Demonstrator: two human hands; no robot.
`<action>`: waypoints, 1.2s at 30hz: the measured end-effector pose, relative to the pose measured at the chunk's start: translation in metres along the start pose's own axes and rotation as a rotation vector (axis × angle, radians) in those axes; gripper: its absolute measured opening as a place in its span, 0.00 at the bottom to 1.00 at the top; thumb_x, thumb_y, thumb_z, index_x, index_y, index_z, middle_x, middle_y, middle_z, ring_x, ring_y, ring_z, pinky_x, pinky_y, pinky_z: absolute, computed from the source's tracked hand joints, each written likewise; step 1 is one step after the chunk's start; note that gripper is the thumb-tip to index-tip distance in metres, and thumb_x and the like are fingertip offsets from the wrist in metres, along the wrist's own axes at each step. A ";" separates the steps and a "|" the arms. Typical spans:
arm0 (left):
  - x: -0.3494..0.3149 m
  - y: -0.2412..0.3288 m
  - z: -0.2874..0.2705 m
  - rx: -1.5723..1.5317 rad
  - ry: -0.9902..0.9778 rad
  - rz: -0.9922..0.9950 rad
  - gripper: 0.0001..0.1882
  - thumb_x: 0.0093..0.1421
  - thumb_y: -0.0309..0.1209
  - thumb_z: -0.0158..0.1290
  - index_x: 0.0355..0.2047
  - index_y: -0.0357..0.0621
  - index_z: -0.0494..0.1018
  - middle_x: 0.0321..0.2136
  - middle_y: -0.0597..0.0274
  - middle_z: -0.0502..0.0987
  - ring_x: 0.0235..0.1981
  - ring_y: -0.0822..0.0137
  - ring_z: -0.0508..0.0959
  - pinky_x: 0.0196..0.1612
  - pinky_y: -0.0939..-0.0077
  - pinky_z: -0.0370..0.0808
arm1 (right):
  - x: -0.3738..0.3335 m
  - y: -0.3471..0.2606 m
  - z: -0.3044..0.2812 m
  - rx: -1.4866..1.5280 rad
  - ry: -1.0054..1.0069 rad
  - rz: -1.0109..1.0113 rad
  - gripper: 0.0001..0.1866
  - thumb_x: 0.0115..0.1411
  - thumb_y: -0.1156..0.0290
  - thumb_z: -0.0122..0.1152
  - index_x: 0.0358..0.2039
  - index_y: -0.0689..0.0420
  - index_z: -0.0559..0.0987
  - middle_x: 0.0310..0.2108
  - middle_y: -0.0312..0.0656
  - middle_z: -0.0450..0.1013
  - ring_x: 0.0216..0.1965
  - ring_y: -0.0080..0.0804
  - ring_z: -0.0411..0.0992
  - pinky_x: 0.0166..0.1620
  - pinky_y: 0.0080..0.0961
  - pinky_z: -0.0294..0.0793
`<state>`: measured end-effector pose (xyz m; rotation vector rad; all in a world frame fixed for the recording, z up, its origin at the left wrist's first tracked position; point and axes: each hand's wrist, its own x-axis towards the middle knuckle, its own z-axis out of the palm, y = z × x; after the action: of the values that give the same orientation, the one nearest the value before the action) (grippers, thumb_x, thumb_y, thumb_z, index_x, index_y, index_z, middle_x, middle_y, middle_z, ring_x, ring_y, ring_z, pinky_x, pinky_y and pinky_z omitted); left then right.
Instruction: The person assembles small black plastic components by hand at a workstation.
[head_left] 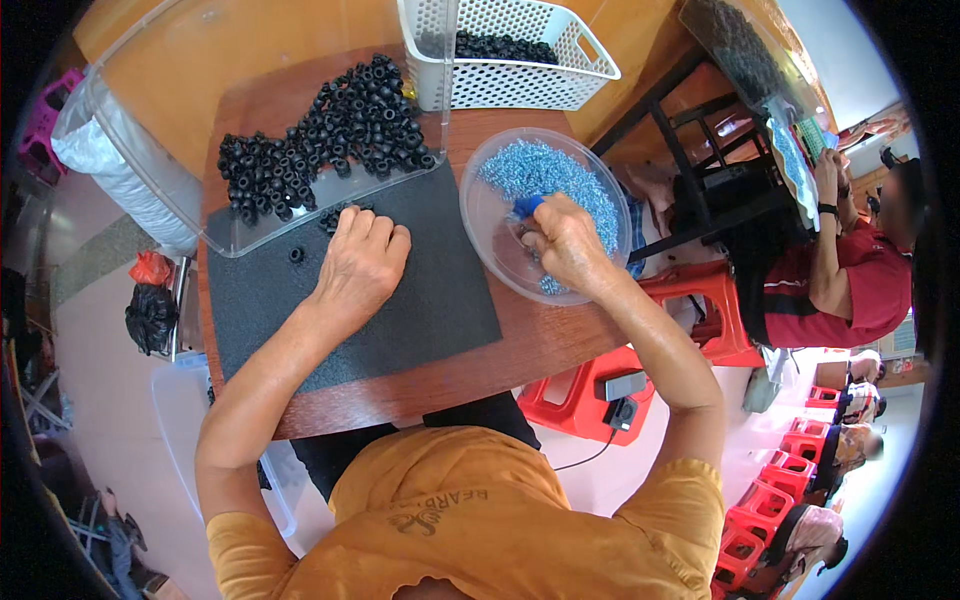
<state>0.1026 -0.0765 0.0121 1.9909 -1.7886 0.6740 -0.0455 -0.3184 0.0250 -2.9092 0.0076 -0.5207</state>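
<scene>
My left hand (364, 258) rests over the dark mat (430, 290) with its fingers curled down. Beside its fingertips are a few small black ring-like parts (328, 222); whatever lies under the fingers is hidden. One loose black part (296, 255) sits on the mat to the left. More black parts (365, 115) are heaped in a clear plastic bin (230, 248) beyond the hand. Inside a clear round bowl (484, 255) on the right, my right hand (570, 240) is closed around a small blue object (527, 206). Many tiny shiny blue pieces (550, 170) fill the bowl's far side.
A white perforated basket (520, 85) with black parts stands at the back of the brown table (550, 340). Below the table's right edge is a red stool (590, 400) with a dark device and cable. Another person (840, 270) sits working at the right.
</scene>
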 end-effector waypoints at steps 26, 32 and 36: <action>-0.048 0.055 -0.052 -1.808 0.298 -1.415 0.06 0.57 0.23 0.52 0.34 0.33 0.73 0.30 0.51 0.77 0.25 0.68 0.75 0.27 0.76 0.72 | -0.014 -0.021 0.002 0.157 0.012 -0.041 0.12 0.37 0.77 0.67 0.17 0.63 0.69 0.21 0.47 0.68 0.28 0.46 0.67 0.30 0.38 0.66; -0.052 0.061 -0.049 -1.803 0.308 -1.415 0.06 0.56 0.23 0.53 0.34 0.33 0.73 0.29 0.50 0.77 0.23 0.68 0.75 0.26 0.76 0.72 | -0.010 -0.024 0.009 0.204 -0.018 -0.066 0.10 0.39 0.78 0.65 0.18 0.61 0.69 0.22 0.46 0.68 0.29 0.48 0.66 0.30 0.39 0.66; -0.053 0.062 -0.049 -1.806 0.321 -1.428 0.06 0.56 0.23 0.53 0.34 0.33 0.73 0.30 0.49 0.77 0.23 0.68 0.75 0.26 0.77 0.72 | -0.008 -0.020 0.012 0.221 -0.020 -0.052 0.08 0.41 0.79 0.62 0.19 0.62 0.70 0.23 0.47 0.68 0.30 0.48 0.66 0.31 0.39 0.66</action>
<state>0.0325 -0.0131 0.0192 1.0190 -0.0004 -0.8071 -0.0498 -0.2966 0.0151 -2.7047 -0.1213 -0.4687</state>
